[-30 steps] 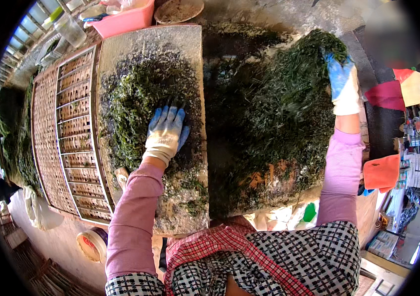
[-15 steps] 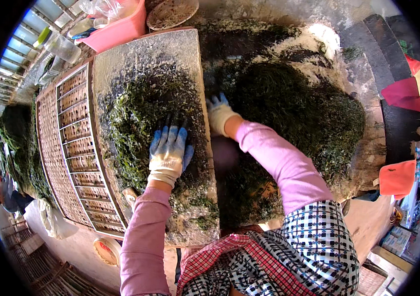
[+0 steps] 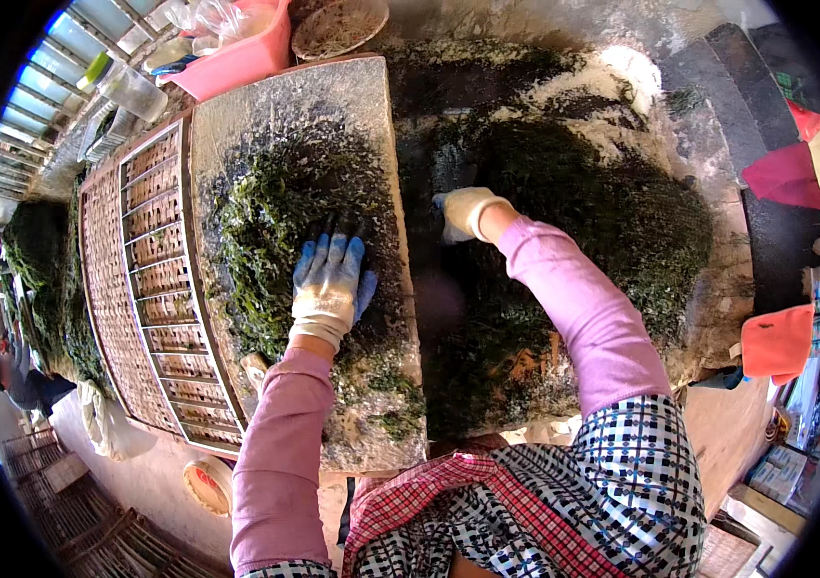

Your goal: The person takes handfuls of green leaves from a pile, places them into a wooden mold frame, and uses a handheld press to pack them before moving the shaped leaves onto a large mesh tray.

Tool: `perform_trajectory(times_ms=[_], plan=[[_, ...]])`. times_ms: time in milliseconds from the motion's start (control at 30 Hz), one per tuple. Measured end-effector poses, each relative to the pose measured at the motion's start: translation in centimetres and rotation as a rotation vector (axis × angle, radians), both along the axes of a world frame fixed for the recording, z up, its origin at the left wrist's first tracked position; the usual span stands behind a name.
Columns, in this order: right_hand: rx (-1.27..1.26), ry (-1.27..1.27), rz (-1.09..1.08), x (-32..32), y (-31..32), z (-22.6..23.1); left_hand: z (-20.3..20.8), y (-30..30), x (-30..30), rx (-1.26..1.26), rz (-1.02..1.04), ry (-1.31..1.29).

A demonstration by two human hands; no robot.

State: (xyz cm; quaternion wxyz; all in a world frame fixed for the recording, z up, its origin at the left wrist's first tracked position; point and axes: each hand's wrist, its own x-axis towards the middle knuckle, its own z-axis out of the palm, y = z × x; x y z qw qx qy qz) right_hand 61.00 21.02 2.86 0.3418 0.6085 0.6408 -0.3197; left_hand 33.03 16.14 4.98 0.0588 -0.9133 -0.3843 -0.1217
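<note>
My left hand (image 3: 325, 281), in a white work glove with blue-coated fingers, lies flat on dark green leaves (image 3: 260, 226) spread over a pale board. Its fingers are stretched out, their tips darkened or sunk among the leaves. To the right, my right hand (image 3: 468, 214), in a like glove, hangs over the dark hollow beside the board. Its back faces up, with a little blue showing at the left; most of its fingers are hidden, so any grip is unclear. A large heap of dark, stringy leaves (image 3: 583, 212) lies close to its right.
A slatted wooden frame (image 3: 161, 289) lies on woven matting left of the board (image 3: 285, 91). Behind stand a pink tub (image 3: 236, 63), a round shallow basket (image 3: 340, 27) and a clear jar (image 3: 130, 91). An orange cloth (image 3: 778, 342) hangs at right. Another person is far left.
My right hand has moved from the board's edge toward me and slightly right; its fingers, spread before, are now mostly out of sight. The left hand stays nearly in place.
</note>
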Motion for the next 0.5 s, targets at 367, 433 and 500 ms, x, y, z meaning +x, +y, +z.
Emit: perform_trajectory(times_ms=[367, 433, 500], plan=[[0.788, 1.156, -1.013, 6.5, -13.6, 14.5, 1.2, -0.4, 0.2, 0.037, -0.064, -0.071], [1.038, 0.984, -0.888, 5.8, -15.1, 20.3, 1.1, -0.6, -0.1, 0.057, -0.067, -0.093], [1.186, 1.042, -0.666, 5.8, -16.7, 26.6, 0.9, -0.6, -0.1, 0.078, -0.074, -0.092]])
